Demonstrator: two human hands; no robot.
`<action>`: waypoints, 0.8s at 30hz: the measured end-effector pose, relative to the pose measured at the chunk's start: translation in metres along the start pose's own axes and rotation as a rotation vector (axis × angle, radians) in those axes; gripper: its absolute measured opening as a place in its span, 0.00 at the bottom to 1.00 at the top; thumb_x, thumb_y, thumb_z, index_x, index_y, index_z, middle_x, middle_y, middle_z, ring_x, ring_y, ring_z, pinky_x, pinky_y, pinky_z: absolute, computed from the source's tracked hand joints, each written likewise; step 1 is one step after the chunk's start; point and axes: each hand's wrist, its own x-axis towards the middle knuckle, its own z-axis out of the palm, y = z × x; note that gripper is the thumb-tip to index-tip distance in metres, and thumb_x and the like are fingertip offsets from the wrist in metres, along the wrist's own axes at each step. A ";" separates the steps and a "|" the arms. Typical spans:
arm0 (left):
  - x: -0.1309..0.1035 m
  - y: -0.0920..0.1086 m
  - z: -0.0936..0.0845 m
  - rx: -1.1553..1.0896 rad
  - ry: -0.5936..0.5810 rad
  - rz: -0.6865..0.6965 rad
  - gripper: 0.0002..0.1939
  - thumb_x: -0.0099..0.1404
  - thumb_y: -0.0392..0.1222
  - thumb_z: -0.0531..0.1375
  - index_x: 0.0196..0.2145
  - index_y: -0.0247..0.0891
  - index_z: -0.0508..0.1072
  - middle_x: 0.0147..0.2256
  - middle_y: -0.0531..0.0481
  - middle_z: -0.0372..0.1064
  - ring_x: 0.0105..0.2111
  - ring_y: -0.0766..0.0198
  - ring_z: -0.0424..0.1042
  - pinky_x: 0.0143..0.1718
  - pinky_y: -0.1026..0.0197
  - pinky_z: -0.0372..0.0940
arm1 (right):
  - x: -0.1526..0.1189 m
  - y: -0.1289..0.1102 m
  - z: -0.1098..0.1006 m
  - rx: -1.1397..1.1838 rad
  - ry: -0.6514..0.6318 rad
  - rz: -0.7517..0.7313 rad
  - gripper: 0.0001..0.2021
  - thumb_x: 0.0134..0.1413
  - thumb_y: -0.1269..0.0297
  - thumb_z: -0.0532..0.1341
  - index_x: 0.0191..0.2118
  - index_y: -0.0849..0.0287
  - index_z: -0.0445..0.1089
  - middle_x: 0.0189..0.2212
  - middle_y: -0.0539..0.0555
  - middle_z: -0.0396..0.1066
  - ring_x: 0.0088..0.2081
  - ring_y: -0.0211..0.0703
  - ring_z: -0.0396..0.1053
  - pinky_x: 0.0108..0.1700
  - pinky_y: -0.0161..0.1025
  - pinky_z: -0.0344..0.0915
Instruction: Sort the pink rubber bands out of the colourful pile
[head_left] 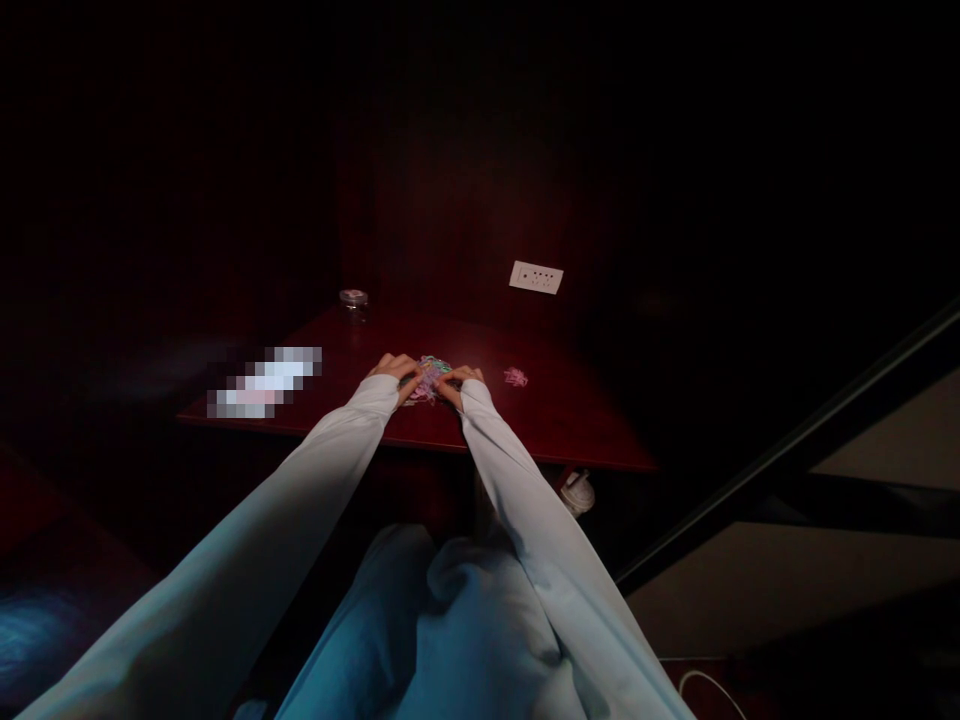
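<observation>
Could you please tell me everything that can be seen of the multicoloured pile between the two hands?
The multicoloured pile is a small, low, loose heap of what look like thin strands or loops, mostly pink and lilac, with some green toward its far side. It lies on the dark red table, nearer the front edge than the back. The left hand and right hand flank it, their fingers appearing to touch it and partly covering its sides. Its material is too small to tell.

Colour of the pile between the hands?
Mixed: pink, purple and green; the pile shows best in the head view.
</observation>
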 end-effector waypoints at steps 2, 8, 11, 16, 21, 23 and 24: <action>0.000 0.000 -0.001 -0.003 -0.013 0.000 0.12 0.69 0.47 0.53 0.38 0.42 0.75 0.43 0.46 0.73 0.40 0.55 0.64 0.47 0.53 0.64 | -0.001 0.000 0.001 -0.003 -0.010 -0.011 0.10 0.56 0.52 0.66 0.36 0.50 0.81 0.39 0.51 0.73 0.47 0.46 0.63 0.53 0.43 0.57; 0.001 0.000 -0.001 -0.009 -0.014 -0.004 0.12 0.68 0.47 0.53 0.38 0.42 0.75 0.43 0.46 0.73 0.40 0.55 0.64 0.47 0.53 0.64 | 0.000 0.003 0.003 -0.001 -0.029 -0.014 0.09 0.57 0.54 0.66 0.35 0.51 0.81 0.38 0.52 0.73 0.47 0.46 0.63 0.53 0.43 0.57; 0.000 -0.001 0.000 -0.016 -0.002 -0.002 0.12 0.68 0.47 0.54 0.39 0.43 0.76 0.44 0.46 0.73 0.40 0.55 0.64 0.46 0.53 0.65 | 0.001 0.005 0.003 0.017 -0.007 -0.016 0.06 0.56 0.56 0.67 0.35 0.50 0.80 0.38 0.51 0.73 0.47 0.46 0.63 0.53 0.43 0.57; 0.000 -0.001 0.000 -0.019 -0.006 -0.001 0.13 0.69 0.48 0.54 0.38 0.42 0.76 0.44 0.46 0.73 0.40 0.55 0.64 0.46 0.54 0.65 | 0.000 0.006 0.004 0.020 -0.007 -0.014 0.08 0.57 0.55 0.66 0.38 0.49 0.81 0.39 0.51 0.73 0.47 0.46 0.62 0.53 0.42 0.57; 0.001 -0.001 0.000 -0.023 -0.021 0.002 0.13 0.68 0.48 0.54 0.38 0.42 0.76 0.44 0.46 0.73 0.40 0.55 0.64 0.47 0.52 0.65 | 0.002 0.008 0.008 0.018 -0.030 -0.046 0.09 0.58 0.53 0.65 0.35 0.49 0.81 0.38 0.51 0.74 0.46 0.47 0.62 0.52 0.43 0.58; 0.001 -0.001 -0.001 -0.025 -0.021 0.004 0.13 0.68 0.48 0.54 0.38 0.42 0.76 0.44 0.46 0.73 0.40 0.55 0.64 0.47 0.52 0.65 | 0.003 0.009 0.009 0.020 -0.029 -0.043 0.09 0.57 0.54 0.65 0.34 0.49 0.81 0.37 0.51 0.74 0.46 0.47 0.62 0.53 0.44 0.57; 0.001 -0.001 -0.001 -0.026 -0.022 0.005 0.13 0.68 0.48 0.53 0.38 0.42 0.76 0.44 0.46 0.73 0.40 0.55 0.64 0.47 0.53 0.65 | 0.003 0.009 0.009 0.024 -0.026 -0.038 0.08 0.57 0.55 0.66 0.33 0.49 0.81 0.37 0.50 0.74 0.46 0.46 0.62 0.53 0.44 0.57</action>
